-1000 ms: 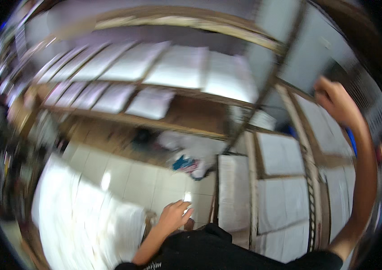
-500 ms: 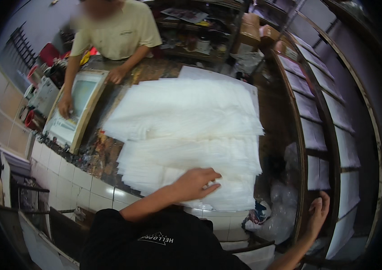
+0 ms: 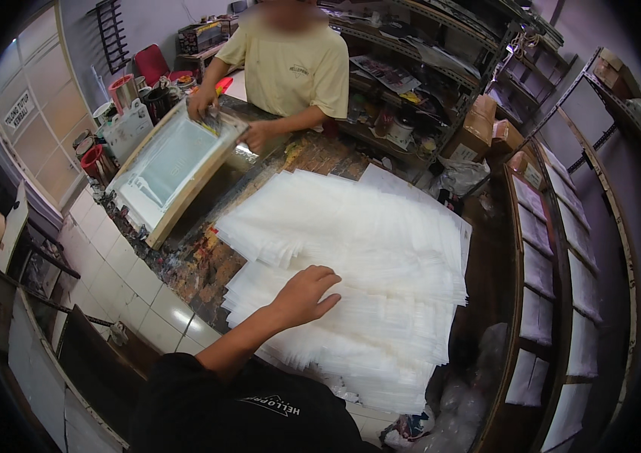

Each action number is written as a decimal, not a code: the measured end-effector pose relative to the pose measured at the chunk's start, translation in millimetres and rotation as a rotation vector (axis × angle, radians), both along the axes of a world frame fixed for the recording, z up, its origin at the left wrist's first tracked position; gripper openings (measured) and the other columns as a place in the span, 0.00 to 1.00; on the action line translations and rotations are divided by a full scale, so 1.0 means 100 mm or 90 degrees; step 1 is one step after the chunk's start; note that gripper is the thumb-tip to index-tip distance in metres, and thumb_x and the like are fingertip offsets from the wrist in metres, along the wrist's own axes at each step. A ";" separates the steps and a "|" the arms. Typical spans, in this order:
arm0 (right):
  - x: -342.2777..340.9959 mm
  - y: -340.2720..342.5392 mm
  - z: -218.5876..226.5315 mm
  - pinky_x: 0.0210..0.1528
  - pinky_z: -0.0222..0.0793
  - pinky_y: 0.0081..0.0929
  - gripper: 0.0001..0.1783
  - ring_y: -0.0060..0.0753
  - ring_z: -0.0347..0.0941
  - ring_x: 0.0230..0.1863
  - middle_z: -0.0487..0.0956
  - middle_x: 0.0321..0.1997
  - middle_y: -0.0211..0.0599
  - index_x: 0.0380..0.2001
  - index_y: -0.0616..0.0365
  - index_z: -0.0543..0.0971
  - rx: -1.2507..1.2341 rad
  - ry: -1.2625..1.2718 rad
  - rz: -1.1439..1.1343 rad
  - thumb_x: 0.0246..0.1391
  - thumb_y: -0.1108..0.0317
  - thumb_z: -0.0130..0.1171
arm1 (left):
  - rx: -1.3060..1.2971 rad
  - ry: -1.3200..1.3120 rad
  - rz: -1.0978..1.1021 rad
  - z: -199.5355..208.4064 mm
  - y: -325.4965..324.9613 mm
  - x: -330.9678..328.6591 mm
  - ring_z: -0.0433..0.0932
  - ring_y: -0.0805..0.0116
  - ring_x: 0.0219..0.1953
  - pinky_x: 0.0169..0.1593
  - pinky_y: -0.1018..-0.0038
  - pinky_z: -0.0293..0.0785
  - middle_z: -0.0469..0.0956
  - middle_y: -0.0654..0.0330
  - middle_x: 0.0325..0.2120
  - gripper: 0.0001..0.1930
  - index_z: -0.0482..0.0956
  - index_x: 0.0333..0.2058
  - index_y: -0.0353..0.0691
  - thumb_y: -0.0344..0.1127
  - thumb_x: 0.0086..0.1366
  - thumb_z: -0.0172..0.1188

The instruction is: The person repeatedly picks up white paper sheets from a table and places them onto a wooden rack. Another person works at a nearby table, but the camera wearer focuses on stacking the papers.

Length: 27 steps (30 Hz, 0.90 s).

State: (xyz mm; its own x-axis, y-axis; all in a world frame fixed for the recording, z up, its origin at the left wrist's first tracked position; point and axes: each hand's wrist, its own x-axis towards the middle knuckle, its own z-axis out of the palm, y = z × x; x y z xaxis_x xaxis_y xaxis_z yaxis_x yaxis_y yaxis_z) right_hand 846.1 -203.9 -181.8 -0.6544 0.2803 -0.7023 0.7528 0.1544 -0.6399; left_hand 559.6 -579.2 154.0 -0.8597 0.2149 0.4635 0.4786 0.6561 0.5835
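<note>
My left hand (image 3: 307, 296) rests over a broad, fanned pile of thin, whitish, translucent sheets (image 3: 381, 249) on the worktable. Its fingers are stretched out, slightly bent, with the thumb apart, and nothing shows between them. Overlapping sheet edges run in two rough rows. My right hand is out of view. Across the table, a co-worker in a pale yellow shirt (image 3: 290, 68) grips a wooden-framed screen (image 3: 198, 189) at its far end with one hand (image 3: 260, 136). The other hand (image 3: 202, 104) is over the screen's far part. That end of the frame appears raised.
The table (image 3: 207, 283) is stained with paint. At right stand long racks with white sheets (image 3: 535, 313) laid in rows. Clear plastic bags (image 3: 460, 408) lie beside the table's near right corner. Cans (image 3: 97, 162), cardboard boxes (image 3: 479, 121) and loaded shelves (image 3: 441, 75) surround the far side.
The view has swung left. My right hand, earlier near the rack, has left the picture. The co-worker's hand has moved to the screen's far end, which now looks lifted. My left hand stays over the pile.
</note>
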 end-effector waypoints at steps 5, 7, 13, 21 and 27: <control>0.40 0.52 -0.32 0.22 0.66 0.30 0.15 0.37 0.73 0.27 0.74 0.31 0.38 0.41 0.57 0.70 0.010 0.106 0.022 0.63 0.56 0.50 | 0.002 0.004 -0.071 0.11 0.25 -0.06 0.75 0.52 0.46 0.50 0.62 0.72 0.77 0.50 0.43 0.15 0.78 0.42 0.33 0.37 0.61 0.62; 0.70 0.92 -0.63 0.22 0.67 0.31 0.15 0.39 0.75 0.27 0.75 0.32 0.40 0.42 0.58 0.70 0.000 0.224 0.016 0.64 0.57 0.49 | 0.011 -0.022 -0.127 0.11 0.38 -0.12 0.76 0.53 0.46 0.50 0.62 0.73 0.78 0.51 0.43 0.14 0.78 0.42 0.33 0.37 0.62 0.61; 0.01 0.70 0.13 0.16 0.64 0.33 0.15 0.43 0.78 0.26 0.78 0.35 0.43 0.48 0.54 0.69 -0.016 -0.059 -0.232 0.60 0.61 0.53 | -0.005 -0.142 -0.126 0.17 0.34 0.12 0.76 0.53 0.47 0.50 0.63 0.73 0.78 0.52 0.43 0.14 0.78 0.42 0.34 0.39 0.64 0.59; 0.04 0.33 0.15 0.15 0.66 0.27 0.15 0.38 0.78 0.23 0.78 0.31 0.42 0.47 0.56 0.71 -0.052 -0.061 -0.075 0.60 0.63 0.55 | 0.019 -0.150 -0.052 0.16 0.12 0.31 0.76 0.53 0.47 0.51 0.64 0.73 0.78 0.51 0.43 0.15 0.78 0.43 0.34 0.40 0.65 0.59; 0.06 0.12 0.23 0.17 0.69 0.29 0.14 0.39 0.79 0.24 0.80 0.31 0.44 0.45 0.57 0.72 -0.033 -0.003 0.005 0.59 0.62 0.56 | 0.010 -0.142 -0.060 0.16 0.14 0.29 0.77 0.53 0.47 0.50 0.63 0.74 0.78 0.51 0.42 0.15 0.79 0.42 0.34 0.40 0.64 0.59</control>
State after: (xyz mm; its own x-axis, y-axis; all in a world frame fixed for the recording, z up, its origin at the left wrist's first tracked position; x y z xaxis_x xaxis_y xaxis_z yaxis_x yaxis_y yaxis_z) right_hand 851.9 -191.5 -159.2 -0.6532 0.2384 -0.7187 0.7547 0.1276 -0.6435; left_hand 588.3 -565.2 170.0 -0.9177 0.2924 0.2690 0.3953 0.6044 0.6917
